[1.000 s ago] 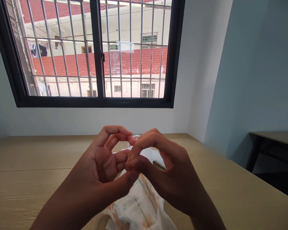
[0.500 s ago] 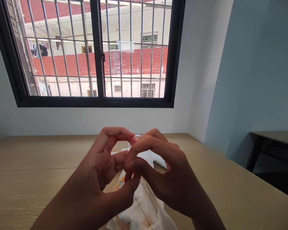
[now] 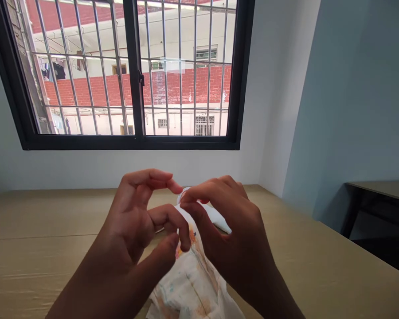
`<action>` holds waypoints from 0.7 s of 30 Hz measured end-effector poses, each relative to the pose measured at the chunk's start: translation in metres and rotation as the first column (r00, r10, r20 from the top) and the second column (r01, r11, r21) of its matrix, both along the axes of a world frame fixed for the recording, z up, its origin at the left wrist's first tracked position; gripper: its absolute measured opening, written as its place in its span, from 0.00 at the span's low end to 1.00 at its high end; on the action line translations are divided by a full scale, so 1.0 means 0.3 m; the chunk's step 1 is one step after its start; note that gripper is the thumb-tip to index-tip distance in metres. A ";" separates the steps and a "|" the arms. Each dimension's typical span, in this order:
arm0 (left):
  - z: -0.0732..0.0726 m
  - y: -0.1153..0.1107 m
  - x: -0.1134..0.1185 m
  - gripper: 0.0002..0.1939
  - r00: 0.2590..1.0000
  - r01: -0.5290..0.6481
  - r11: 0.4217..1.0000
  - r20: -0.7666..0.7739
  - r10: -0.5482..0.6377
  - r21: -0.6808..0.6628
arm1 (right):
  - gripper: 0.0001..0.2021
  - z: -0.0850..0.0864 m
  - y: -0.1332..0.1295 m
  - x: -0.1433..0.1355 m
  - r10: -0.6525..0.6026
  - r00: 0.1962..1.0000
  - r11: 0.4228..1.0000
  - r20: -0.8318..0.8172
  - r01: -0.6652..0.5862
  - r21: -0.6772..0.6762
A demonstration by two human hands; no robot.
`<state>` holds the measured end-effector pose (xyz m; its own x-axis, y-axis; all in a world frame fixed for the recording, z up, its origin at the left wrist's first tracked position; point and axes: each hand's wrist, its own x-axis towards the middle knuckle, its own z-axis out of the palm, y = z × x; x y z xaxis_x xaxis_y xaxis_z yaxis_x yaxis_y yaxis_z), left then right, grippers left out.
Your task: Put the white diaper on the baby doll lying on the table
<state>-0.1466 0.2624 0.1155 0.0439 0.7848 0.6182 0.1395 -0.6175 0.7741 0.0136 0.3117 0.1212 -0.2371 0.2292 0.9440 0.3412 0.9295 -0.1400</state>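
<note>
Versus the earlier frames, left hand point(image 3: 133, 226) sits a bit further left and higher in the centre of frame; its index and thumb, which met the other hand's fingertips before, have drawn back. Left index now curls free at top, middle finger hooks down, thumb pinches toward it on the upper edge of the white printed cloth point(image 3: 193, 283). Pinch looks closed on the fabric, though the contact point is partly covered by the finger. The cloth's orange-printed top corner shows more than half a second ago; cloth hangs from the fingers down to the lower centre, its bottom cut off by the frame edge, resting on or just above the wooden table point(image 3: 36, 230), cannot tell which. Right hand point(image 3: 232, 239), centre right, has shifted slightly right; fingers curled together over the cloth's far upper edge, grip hidden behind its own knuckles, so cannot tell if it clamps the fabric. Small pale round object point(image 3: 185, 191) peeks between the two hands' fingertips, too hidden to identify. Both forearms cut off at bottom. Barred window point(image 3: 133, 71) fills upper left, unchanged.
</note>
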 end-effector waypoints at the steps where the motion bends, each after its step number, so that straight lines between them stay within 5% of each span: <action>1: 0.001 0.001 0.001 0.17 1.000 -0.010 0.999 -0.021 0.011 0.031 | 0.09 0.000 0.002 -0.002 -0.026 1.000 1.000 0.003 0.026 0.014; 4: 0.005 0.006 0.006 0.16 1.000 0.028 0.998 -0.006 -0.028 0.052 | 0.09 0.002 0.003 -0.001 0.027 1.000 0.999 0.011 -0.026 -0.023; 9: 0.016 0.014 0.012 0.17 0.967 0.049 0.999 0.248 -0.051 0.014 | 0.07 0.012 -0.011 0.020 0.222 0.959 0.935 -0.174 -0.261 -0.241; 12: 0.022 0.023 0.012 0.18 0.920 0.035 0.999 0.390 -0.041 0.022 | 0.05 0.016 -0.015 0.027 0.390 0.856 0.777 -0.338 -0.503 -0.377; 16: 0.023 0.031 0.009 0.18 0.793 0.236 0.971 0.569 -0.216 0.040 | 0.06 0.014 -0.014 0.021 0.586 0.636 0.490 -0.502 -0.772 -0.406; 18: 0.021 0.030 0.009 0.17 0.742 0.286 0.958 0.624 -0.244 0.035 | 0.05 0.013 -0.018 0.016 0.615 0.573 0.433 -0.542 -0.820 -0.375; 21: 0.023 0.023 0.016 0.13 0.710 0.315 0.949 0.657 -0.253 0.025 | 0.04 0.015 -0.032 0.011 0.609 0.555 0.429 -0.566 -0.831 -0.354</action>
<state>-0.1419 0.2693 0.1224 -0.1108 0.8505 0.5142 -0.5826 -0.4748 0.6597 0.0170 0.3020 0.1257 -0.2965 0.5835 0.7561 -0.5870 0.5131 -0.6262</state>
